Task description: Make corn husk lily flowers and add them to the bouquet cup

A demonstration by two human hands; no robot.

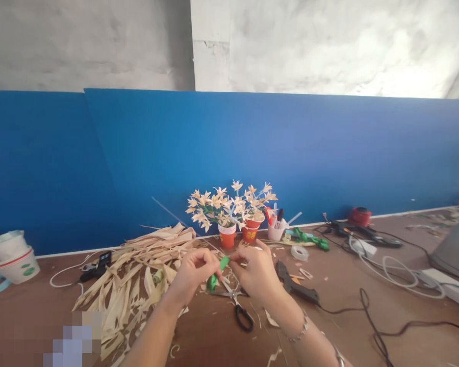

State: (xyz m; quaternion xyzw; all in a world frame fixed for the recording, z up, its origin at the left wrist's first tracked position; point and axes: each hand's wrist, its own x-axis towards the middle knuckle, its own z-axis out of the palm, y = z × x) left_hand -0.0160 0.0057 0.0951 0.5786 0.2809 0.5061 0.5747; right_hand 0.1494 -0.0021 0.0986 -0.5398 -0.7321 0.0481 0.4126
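Observation:
Between my two hands is a strip of green ribbon (212, 282), its lower part hanging in a loose curl below the fingers. My left hand (196, 272) pinches it from the left. On the other side, the thumb and fingers of my right hand (257, 268) close on the ribbon's upper end; the exact contact is partly hidden. Beneath the hands a pair of scissors (235, 300) with black handles lies with its blades apart. Just behind them stand flowers (229, 204) with pale petals in red-and-white paper cups (227, 238). A black glue gun (298, 286) lies right of my right hand.
Dried husk strips (137, 280) pile up on the left. A tape roll (299, 253), green ribbon bundles (309, 238) and a white cup of tools (276, 232) sit at the back right. Cables (398, 275) sprawl across the right side. A blue partition (229, 148) borders the brown table.

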